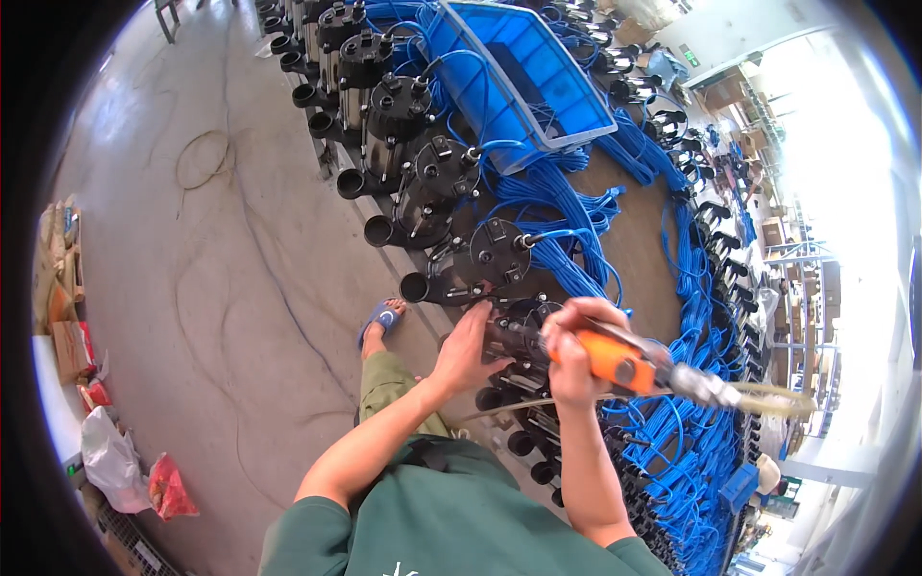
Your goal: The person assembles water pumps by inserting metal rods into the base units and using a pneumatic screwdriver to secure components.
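Observation:
My right hand (574, 350) is wrapped round an orange air screwdriver (615, 361). A metal fitting and a yellowish hose (783, 400) trail from the tool's back end. Its dark front end points left at a black pump (526, 315), part of which my hands and the tool cover. Whether the tip touches a screw cannot be made out. My left hand (465, 351) lies against the left side of that pump, fingers stretched out and thumb apart. Just beyond stands another pump (499, 253) with a round black top, a side outlet and a blue cable.
Similar pumps (399, 108) line up ahead and continue beside me. A blue plastic crate (576, 134) stands to their right, amid coiled blue cables (557, 197). On the floor at left lies a thin hose (204, 158). White and red bags (115, 459) sit at the far left.

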